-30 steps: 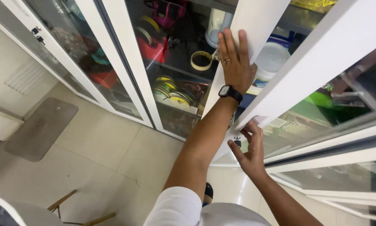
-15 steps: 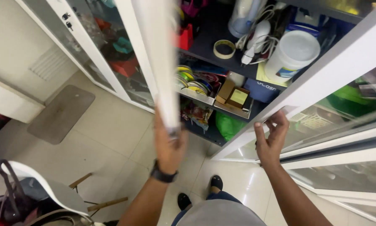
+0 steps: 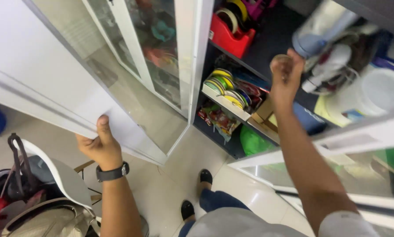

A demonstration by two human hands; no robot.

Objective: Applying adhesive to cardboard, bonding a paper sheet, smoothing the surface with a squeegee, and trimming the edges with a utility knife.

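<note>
The left hand (image 3: pixel 101 147), a black watch on its wrist, grips the lower edge of a white-framed glass cabinet door (image 3: pixel 52 83); the thumb lies flat on the frame's face and the fingers (image 3: pixel 85 145) curl under the rim, closed on it. The door is swung wide open, and its long axis runs from about ten o'clock down to four o'clock across the view, with the held edge towards the person. The right hand (image 3: pixel 287 72) is raised inside the open cabinet at about one o'clock, its fingers (image 3: pixel 293 59) closed around a small round brownish roll of tape (image 3: pixel 279 62), which is blurred; the roll's flat face seems turned towards the camera, though I cannot tell its tilt for sure. At twelve o'clock from that hand lies a pale blue-grey bottle-shaped thing (image 3: pixel 322 28), with a white round plastic tub (image 3: pixel 379 90) at three o'clock. A red plastic tape dispenser (image 3: pixel 230 37) sits on the upper dark shelf at eleven o'clock, and coloured ribbon rolls (image 3: pixel 225 85) are stacked on the lower shelf, left of the forearm. A second white-framed glass door (image 3: pixel 337 140) crosses under the right arm. On the tiled floor (image 3: pixel 162 184) stand the person's black shoes (image 3: pixel 205 176), and a white chair (image 3: pixel 69 175) with bags on it sits at seven o'clock.
</note>
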